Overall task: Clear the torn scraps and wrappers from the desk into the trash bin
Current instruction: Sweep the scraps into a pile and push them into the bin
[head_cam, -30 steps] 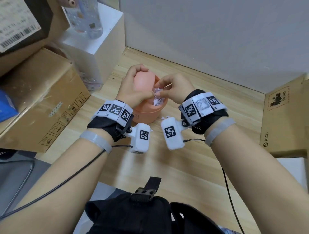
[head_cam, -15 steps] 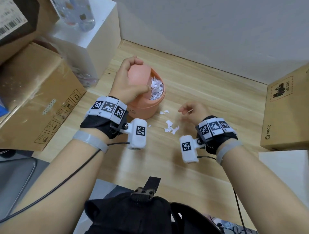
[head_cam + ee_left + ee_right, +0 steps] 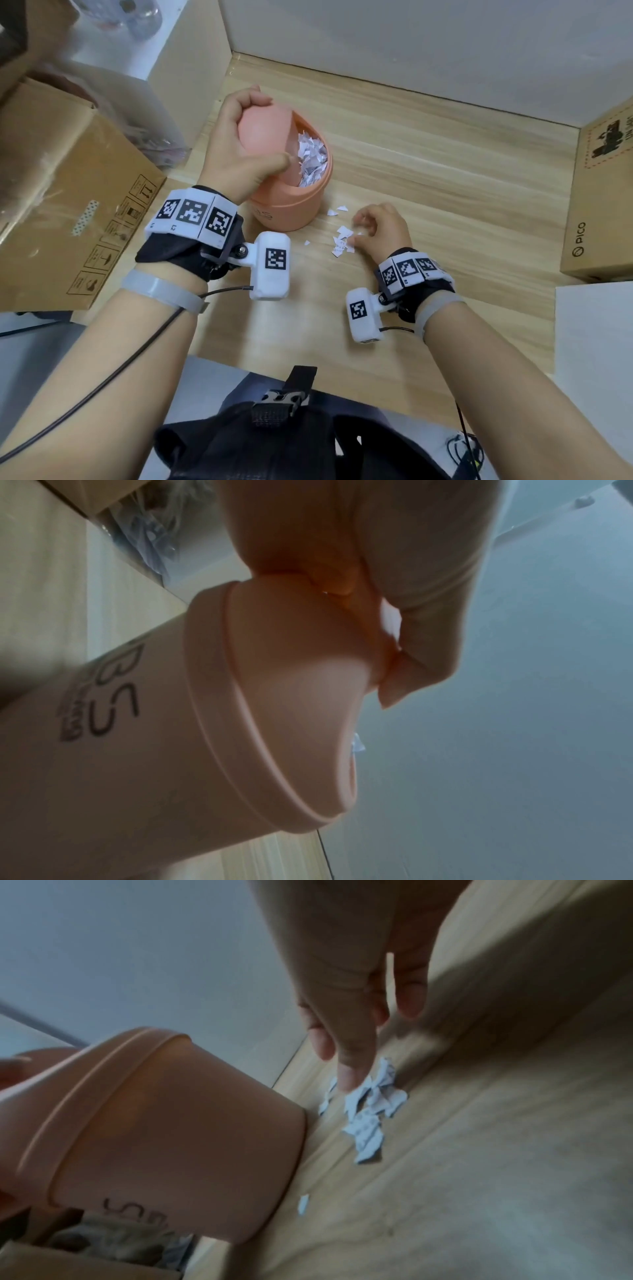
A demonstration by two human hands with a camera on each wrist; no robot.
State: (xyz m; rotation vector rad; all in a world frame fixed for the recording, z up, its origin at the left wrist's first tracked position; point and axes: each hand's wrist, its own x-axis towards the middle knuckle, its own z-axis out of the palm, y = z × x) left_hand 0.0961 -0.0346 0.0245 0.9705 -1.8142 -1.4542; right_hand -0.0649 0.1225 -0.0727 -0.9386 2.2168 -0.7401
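Observation:
A pink trash bin (image 3: 291,209) stands on the wooden desk, with white paper scraps (image 3: 311,161) piled inside. My left hand (image 3: 239,144) grips its swing lid (image 3: 267,137) and holds it tilted open; in the left wrist view my fingers (image 3: 428,615) curl over the lid (image 3: 301,669). A small heap of torn scraps (image 3: 342,241) lies on the desk just right of the bin. My right hand (image 3: 380,226) hovers over it. In the right wrist view the index fingertip touches the scraps (image 3: 369,1112) and the thumb stands apart, beside the bin (image 3: 171,1123).
A large cardboard box (image 3: 61,192) and a white box (image 3: 154,51) stand left of the bin. A brown PICO carton (image 3: 603,192) and a white box (image 3: 596,342) border the right. A black bag (image 3: 274,438) sits at the near edge. A few stray scraps (image 3: 337,209) lie by the bin's base.
My right hand left the bin opening and came down to the scraps on the desk to the right. The left hand kept hold of the lid.

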